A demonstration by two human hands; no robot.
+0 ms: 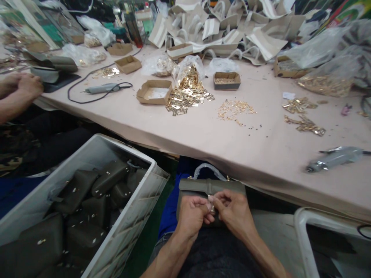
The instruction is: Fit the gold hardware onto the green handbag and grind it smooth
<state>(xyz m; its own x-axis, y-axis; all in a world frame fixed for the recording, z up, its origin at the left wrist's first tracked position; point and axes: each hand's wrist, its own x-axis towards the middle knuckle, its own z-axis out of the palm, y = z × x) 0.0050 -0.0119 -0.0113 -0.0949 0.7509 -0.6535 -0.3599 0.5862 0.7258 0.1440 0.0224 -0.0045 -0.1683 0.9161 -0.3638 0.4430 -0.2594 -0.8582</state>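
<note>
A dark olive handbag rests on my lap against the table edge, its top handle wrapped in clear plastic. Over the middle of its front, my left hand and my right hand meet with fingertips pinched. Between them shows a small gold-coloured metal clasp piece, just below the strap on the flap. Both hands appear to grip this piece; the fingers cover part of it and of the bag's front.
A grey crate of olive bags stands at left, another white bin at right. On the table lie gold metal plates, small screws, cardboard boxes and electric screwdrivers. A co-worker's hands are far left.
</note>
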